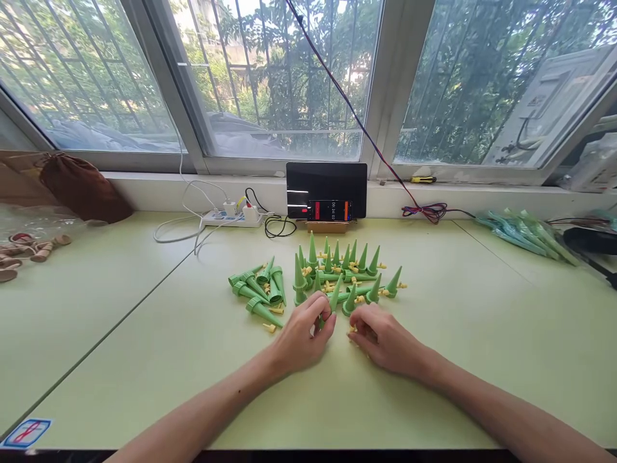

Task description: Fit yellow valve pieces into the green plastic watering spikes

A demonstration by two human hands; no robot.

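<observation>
My left hand (pixel 308 329) is closed, thumb and fingers around a tilted green plastic cone-shaped spike (pixel 336 294), whose lower end my fingers partly hide. My right hand (pixel 383 337) sits just to the right with its fingertips pinched on a small yellow valve piece (pixel 352 329), mostly covered. Beyond both hands stand several upright green spikes (pixel 349 300) with yellow valves (pixel 360 299) at their bases; other spikes lie among them. To the left is a loose pile of green spikes (pixel 250 286), and a yellow valve (pixel 269 328) lies in front of it.
A phone (pixel 330 210) showing a timer leans against a black tablet (pixel 326 180) at the back. A power strip (pixel 231 218) with cables is left of it. Green and blue plastic bags (pixel 525 235) lie far right; wooden pieces (pixel 42 251) and a brown pouch (pixel 84 186) are far left.
</observation>
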